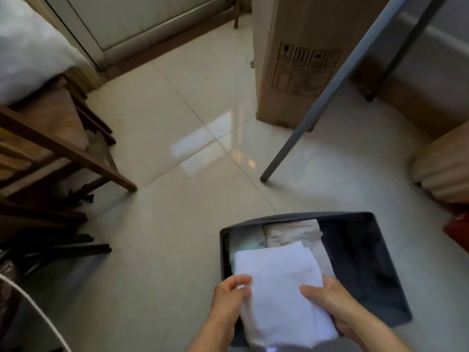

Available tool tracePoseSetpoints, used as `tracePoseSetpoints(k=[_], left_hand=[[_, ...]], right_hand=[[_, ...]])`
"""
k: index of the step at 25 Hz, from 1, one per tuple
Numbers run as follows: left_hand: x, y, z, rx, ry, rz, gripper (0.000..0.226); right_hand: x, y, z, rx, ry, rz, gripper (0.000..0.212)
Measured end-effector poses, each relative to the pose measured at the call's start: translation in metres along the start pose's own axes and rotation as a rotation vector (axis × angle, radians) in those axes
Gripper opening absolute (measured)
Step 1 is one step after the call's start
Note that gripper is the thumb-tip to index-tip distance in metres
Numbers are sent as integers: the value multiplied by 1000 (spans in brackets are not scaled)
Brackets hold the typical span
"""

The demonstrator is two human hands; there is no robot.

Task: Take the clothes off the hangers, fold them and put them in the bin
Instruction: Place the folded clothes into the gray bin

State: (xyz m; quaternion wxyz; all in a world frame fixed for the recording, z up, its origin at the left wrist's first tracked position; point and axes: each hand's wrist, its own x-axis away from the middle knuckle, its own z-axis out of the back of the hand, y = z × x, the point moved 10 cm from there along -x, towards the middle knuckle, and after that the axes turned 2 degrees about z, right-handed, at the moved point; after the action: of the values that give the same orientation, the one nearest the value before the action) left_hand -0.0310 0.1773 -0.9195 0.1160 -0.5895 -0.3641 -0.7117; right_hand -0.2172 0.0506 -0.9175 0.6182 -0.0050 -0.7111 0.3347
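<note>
A folded white garment is held over the left half of a dark grey fabric bin on the floor. My left hand grips its left edge and my right hand grips its right edge. Under the garment, inside the bin, lie a folded beige piece and a pale greenish piece. The bin's right half shows only dark lining. No hangers are in view.
A tall cardboard box stands behind the bin, with a grey metal leg slanting down to the tiled floor. Stacked wooden furniture fills the left side. A beige cushion and a red object lie at the right.
</note>
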Motion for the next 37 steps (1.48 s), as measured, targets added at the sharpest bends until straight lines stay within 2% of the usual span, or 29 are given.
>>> tracePoseSetpoints(k=[1,4,6,8,12,17,24,30,34,37], left_hand=[[-10,1,2,-1,3,-11,21],[-43,12,10,-54,42,-65,31],[-65,23,16,-80,79,-110,33],[-84,26,16,-99,90,-107,32],[-94,21,3,-161,42,-24,43],[-69,29,6,-144,19,11,42],[38,73,-9,42,-66,5,24],[161,114,-29,177,-155,-34,23],[260,141,-51,266,-283,-78,18],[332,162,-67,265,-396,-148,22]], right_hand=[[-13,2,-2,6,8,-3,43],[-53,0,-9,23,44,15,24],[-75,-6,-14,71,65,34,20],[-95,-8,-16,144,116,61,27],[-102,-5,-6,396,277,42,63],[-71,-14,-7,445,297,58,57],[20,-64,-26,282,230,129,37],[149,-122,-27,120,179,213,20],[248,-150,-8,-40,194,298,16],[327,-172,9,-166,227,375,14]])
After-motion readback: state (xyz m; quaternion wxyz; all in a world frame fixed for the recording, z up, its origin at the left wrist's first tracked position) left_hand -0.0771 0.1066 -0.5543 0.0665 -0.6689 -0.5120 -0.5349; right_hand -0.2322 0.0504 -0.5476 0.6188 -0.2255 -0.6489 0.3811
